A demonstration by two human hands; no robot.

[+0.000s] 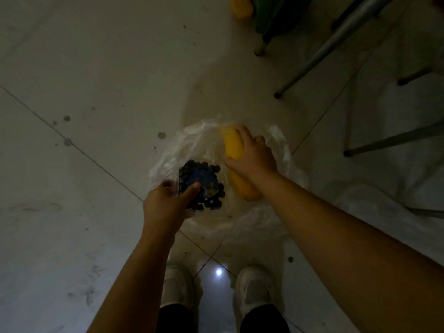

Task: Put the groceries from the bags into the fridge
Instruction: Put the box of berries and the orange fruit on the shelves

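A clear plastic bag lies open on the tiled floor in front of my feet. Inside it sits a clear box of dark blueberries with a blue label, and to its right a long yellow bottle. My left hand grips the near left corner of the berry box, thumb on its lid. My right hand is wrapped round the middle of the yellow bottle, hiding part of it.
Metal chair legs stand at the far right, more legs at the right edge. A yellow object and something green lie at the top. Another clear bag lies right of my arm. My two white shoes stand below.
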